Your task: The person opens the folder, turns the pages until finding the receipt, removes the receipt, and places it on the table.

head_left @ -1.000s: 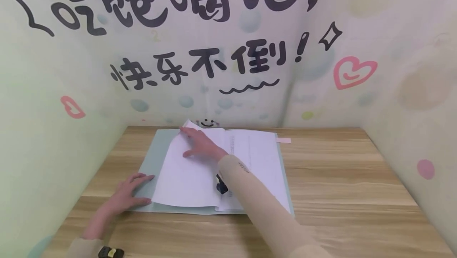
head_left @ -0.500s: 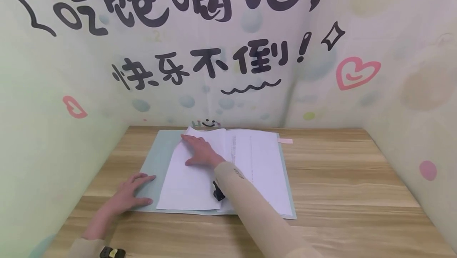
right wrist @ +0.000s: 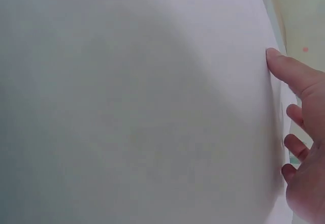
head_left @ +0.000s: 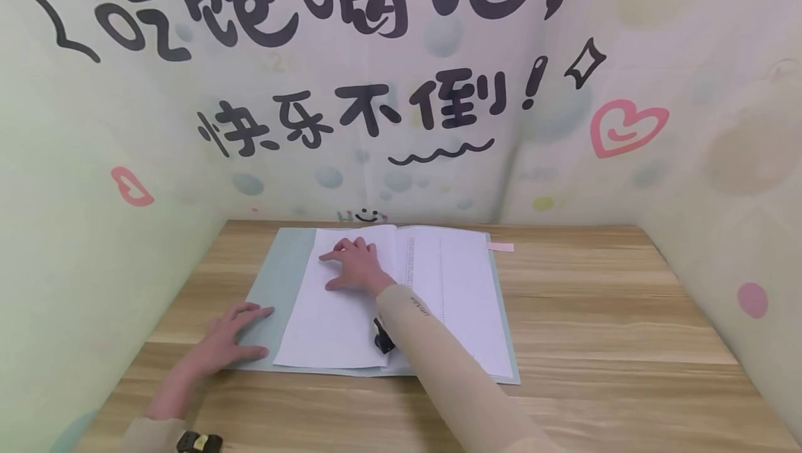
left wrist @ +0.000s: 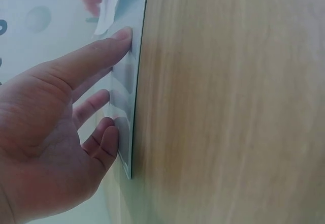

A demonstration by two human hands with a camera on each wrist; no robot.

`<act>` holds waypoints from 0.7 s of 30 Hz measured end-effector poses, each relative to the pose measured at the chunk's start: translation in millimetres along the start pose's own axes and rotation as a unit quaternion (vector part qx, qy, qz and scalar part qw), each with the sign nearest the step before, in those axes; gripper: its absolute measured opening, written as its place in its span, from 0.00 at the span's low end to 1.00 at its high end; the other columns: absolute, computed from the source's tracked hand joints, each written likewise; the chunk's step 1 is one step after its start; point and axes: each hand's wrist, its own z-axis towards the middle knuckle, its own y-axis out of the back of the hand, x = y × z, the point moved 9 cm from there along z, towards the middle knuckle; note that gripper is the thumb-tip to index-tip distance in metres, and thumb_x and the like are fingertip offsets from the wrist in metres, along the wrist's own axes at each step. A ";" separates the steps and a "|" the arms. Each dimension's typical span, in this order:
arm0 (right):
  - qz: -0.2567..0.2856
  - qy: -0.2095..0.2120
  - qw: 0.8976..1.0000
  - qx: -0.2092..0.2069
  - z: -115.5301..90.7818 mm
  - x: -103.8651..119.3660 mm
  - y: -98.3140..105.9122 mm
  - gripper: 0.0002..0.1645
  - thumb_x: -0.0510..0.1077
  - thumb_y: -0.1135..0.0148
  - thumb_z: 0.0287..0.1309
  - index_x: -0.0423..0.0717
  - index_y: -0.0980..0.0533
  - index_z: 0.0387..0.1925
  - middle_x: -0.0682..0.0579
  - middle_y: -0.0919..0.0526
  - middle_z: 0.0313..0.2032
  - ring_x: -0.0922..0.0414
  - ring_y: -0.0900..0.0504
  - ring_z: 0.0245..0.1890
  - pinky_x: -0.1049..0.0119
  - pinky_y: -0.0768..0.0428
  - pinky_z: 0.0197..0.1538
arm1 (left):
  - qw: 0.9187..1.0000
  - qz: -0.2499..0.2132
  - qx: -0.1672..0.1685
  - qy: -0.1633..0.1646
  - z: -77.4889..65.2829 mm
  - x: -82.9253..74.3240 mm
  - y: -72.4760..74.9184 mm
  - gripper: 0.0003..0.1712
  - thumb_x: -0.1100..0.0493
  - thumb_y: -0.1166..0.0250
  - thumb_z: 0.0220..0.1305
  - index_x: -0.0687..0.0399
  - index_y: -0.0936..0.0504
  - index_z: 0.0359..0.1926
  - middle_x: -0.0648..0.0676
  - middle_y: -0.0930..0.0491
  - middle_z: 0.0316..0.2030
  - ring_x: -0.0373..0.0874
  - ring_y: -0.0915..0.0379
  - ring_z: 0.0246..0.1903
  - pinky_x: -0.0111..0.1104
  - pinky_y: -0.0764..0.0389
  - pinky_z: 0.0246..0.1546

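A light blue folder (head_left: 276, 286) lies spread on the wooden table, with white pages fastened inside it. On its left half a blank white page (head_left: 332, 331) lies turned over, and the right-hand page (head_left: 473, 300) bears faint printed columns. My right hand (head_left: 356, 266) rests on the upper part of the turned page, fingers spread and slightly bent; in the right wrist view its thumb (right wrist: 287, 69) touches the paper. My left hand (head_left: 225, 339) rests on the folder's lower left cover, with thumb and fingers apart. In the left wrist view those fingertips (left wrist: 122, 34) meet the cover near its edge.
A pink tab (head_left: 500, 247) sticks out from the folder's upper right edge. Bare wood tabletop (head_left: 601, 328) extends to the right. A white wall (head_left: 301, 181) with black writing stands right behind the table, and side walls flank it.
The turned page's raised top corner has come down flat. My right hand has slid slightly down the page and its fingers have drawn in. My left hand stays in place.
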 end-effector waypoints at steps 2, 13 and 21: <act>-0.004 -0.007 1.000 0.008 -0.9 -0.9 -1.4 0.34 0.66 0.31 0.53 0.75 0.27 0.63 0.59 0.29 0.62 0.53 0.36 0.59 0.57 0.39 0.55 | 1.000 0.001 0.001 0.004 -0.6 1.7 -0.1 0.41 0.52 0.23 0.48 0.58 0.26 0.64 0.69 0.36 0.62 0.70 0.43 0.58 0.54 0.42 0.50; 0.004 -0.016 0.999 0.043 -6.1 0.5 -4.3 0.32 0.65 0.34 0.56 0.76 0.28 0.64 0.59 0.31 0.65 0.53 0.37 0.60 0.57 0.39 0.57 | 0.998 -0.012 -0.049 -0.038 -4.4 -11.6 9.6 0.35 0.58 0.25 0.49 0.60 0.23 0.60 0.69 0.28 0.58 0.66 0.31 0.54 0.54 0.37 0.51; 0.017 -0.026 0.999 0.042 -3.4 -4.7 -7.5 0.32 0.66 0.33 0.56 0.77 0.28 0.63 0.59 0.31 0.66 0.52 0.37 0.62 0.56 0.39 0.59 | 0.994 -0.074 -0.072 -0.028 -5.1 -41.4 3.3 0.30 0.61 0.28 0.57 0.59 0.23 0.61 0.62 0.21 0.56 0.51 0.24 0.44 0.32 0.20 0.40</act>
